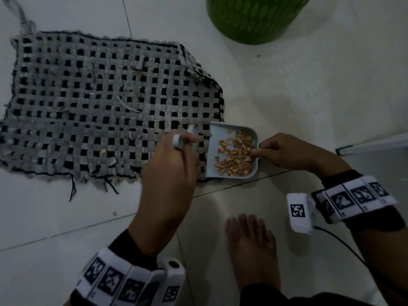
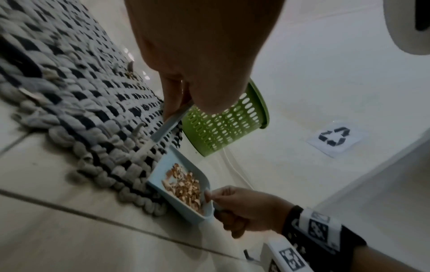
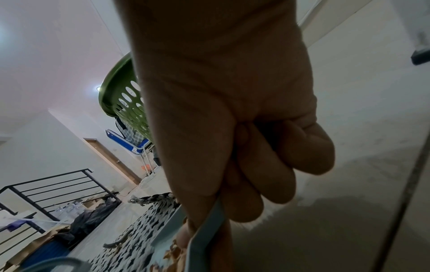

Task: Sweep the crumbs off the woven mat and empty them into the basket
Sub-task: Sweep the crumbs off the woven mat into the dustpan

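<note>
A grey and black woven mat (image 1: 99, 102) lies on the white tiled floor. At its near right corner sits a pale blue dustpan (image 1: 223, 138) holding a heap of tan crumbs (image 1: 236, 155). My right hand (image 1: 284, 151) grips the dustpan's handle, thumb over the rear rim. My left hand (image 1: 176, 155) holds a small pale blue brush (image 1: 180, 141) over the mat edge next to the pan's mouth; its bristles (image 2: 139, 154) touch the mat. The green perforated basket (image 1: 254, 16) stands beyond the mat's far right corner. A few crumbs stay on the mat (image 1: 102, 151).
My bare foot (image 1: 251, 248) is on the tiles just behind the dustpan. A stray crumb (image 1: 258, 56) lies near the basket and another (image 1: 114, 213) by the mat's near edge. A step edge (image 1: 371, 144) runs at the right. A recycling sticker (image 2: 334, 137) marks the floor.
</note>
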### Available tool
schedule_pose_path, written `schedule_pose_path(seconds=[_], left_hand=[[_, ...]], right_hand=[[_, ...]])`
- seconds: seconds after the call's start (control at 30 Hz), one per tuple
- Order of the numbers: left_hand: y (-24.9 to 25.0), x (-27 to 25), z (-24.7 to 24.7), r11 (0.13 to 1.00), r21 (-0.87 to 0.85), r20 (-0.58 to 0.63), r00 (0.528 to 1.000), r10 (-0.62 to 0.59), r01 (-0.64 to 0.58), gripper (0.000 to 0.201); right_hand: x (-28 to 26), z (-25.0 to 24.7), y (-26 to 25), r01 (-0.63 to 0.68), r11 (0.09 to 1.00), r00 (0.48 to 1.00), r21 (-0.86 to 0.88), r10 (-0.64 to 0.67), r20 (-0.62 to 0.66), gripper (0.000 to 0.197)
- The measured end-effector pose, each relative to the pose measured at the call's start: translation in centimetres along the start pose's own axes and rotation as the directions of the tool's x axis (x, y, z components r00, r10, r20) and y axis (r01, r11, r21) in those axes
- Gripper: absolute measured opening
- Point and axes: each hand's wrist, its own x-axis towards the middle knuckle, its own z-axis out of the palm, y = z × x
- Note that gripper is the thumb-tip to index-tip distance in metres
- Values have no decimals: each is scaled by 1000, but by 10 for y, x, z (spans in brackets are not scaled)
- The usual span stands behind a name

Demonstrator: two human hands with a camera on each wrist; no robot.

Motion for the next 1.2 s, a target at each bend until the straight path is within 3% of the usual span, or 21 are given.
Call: schedule_pose_path(seconds=[0.17, 0.27, 0.4, 0.5, 0.63, 0.77, 0.97, 1.07, 1.2], left_hand=[[-11, 3, 4, 999, 50, -14, 1000, -1, 1, 17], [-1, 2, 27, 991, 66, 21, 994, 111, -112, 23], [13, 1, 39, 988, -141, 74, 995, 73, -62, 14], [13, 2, 21, 969, -247, 31, 1000, 0, 7, 14], [-14, 18, -11, 990, -133, -71, 996, -55, 45, 13], [-26, 18, -21, 999, 1, -12, 998, -54, 54, 16], [-13, 16, -6, 998, 49, 74, 997, 26, -30, 16], [3, 11, 4, 999, -11, 124, 992, 34, -33, 16], [1, 13, -2, 999, 43, 39, 999, 7, -9, 13]], right_hand=[[1, 2, 1, 2, 1000, 1000, 9, -2, -2, 51], [1, 1, 0, 5, 1000, 1000, -2, -5, 3, 51], [1, -2, -1, 12, 1000, 1000, -8, -12, 2, 51], [0, -4, -2, 15, 1000, 1000, 10, -15, 11, 53], [0, -2, -1, 12, 1000, 1000, 19, -12, 16, 54], [2, -2, 1, 13, 1000, 1000, -12, -13, 6, 51], [2, -1, -1, 25, 999, 1000, -22, -25, 4, 50], [1, -1, 0, 20, 1000, 1000, -17, -20, 3, 48], [1, 0, 3, 15, 1000, 1000, -12, -15, -3, 47]])
